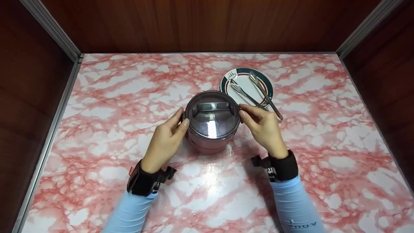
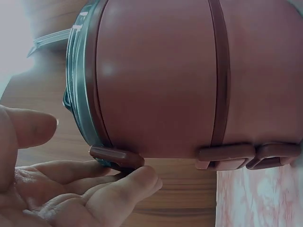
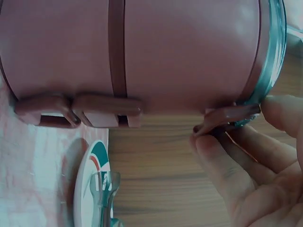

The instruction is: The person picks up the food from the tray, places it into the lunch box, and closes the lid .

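A round pinkish-brown stacked lunch box [image 1: 208, 145] stands upright between both hands. Its see-through lid [image 1: 212, 124] carries a raised handle [image 1: 213, 106]. On the left side, fingertips of my left hand [image 1: 166, 137] touch the upper latch [image 2: 116, 155]; the thumb is apart from the box in the left wrist view. My right hand [image 1: 263, 127] pinches the opposite upper latch [image 3: 227, 116], which tilts away from the wall, with the thumb by the lid's rim. Lower latches [image 2: 227, 155] lie along the side below.
Behind the box to the right sits a plate [image 1: 239, 70] with a dark green and red rim. Two metal utensils, seemingly a fork [image 1: 247, 95] and a spoon [image 1: 268, 98], lie across it, handles past its edge. Wood-grain walls [image 1: 207, 26] enclose the marbled red-and-white table [image 1: 113, 139].
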`<state>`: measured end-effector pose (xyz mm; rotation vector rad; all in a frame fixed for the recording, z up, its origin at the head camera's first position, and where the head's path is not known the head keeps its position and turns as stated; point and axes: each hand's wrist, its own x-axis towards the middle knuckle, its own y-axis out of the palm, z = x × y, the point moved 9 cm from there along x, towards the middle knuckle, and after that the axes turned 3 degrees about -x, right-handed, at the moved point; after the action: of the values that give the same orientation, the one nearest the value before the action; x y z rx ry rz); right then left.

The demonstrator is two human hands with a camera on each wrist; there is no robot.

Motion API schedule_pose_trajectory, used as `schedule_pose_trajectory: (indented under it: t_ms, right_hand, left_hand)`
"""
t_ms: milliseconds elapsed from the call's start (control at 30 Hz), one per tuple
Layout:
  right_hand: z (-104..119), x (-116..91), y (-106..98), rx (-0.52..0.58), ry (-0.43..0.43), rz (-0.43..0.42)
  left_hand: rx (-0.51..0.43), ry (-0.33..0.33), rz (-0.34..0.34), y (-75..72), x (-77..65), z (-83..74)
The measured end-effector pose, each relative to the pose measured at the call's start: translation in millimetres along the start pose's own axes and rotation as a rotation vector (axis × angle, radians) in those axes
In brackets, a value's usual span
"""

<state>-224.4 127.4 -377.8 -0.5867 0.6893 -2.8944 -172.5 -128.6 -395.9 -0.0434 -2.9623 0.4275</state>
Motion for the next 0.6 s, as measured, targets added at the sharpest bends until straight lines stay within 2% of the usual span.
schedule_pose_trajectory:
  t_ms: [133, 333, 467, 600]
  right_hand:
    - [-2.4, -2.3, -0.7, 0.013, 0.01, -0.021]
    - [1.4, -5.5, -2.4, -0.049, 0.008, -0.02]
    - [-0.4, -7.4, -6.0, -0.07, 0.056, -0.016]
    - [-4.9, -7.8, -8.0, -0.04, 0.114, -0.007]
  left_hand:
    - [-0.053, -0.015, 0.003, 0.7, 0.3, 3.4]
    - [-0.07, -0.023, -0.002, 0.1, -0.6, 6.2]
    - [0.03, -0.063, -0.009, -0.7, -1.6, 6.9]
    - [0.116, -0.081, -0.014, -1.2, -1.0, 5.0]
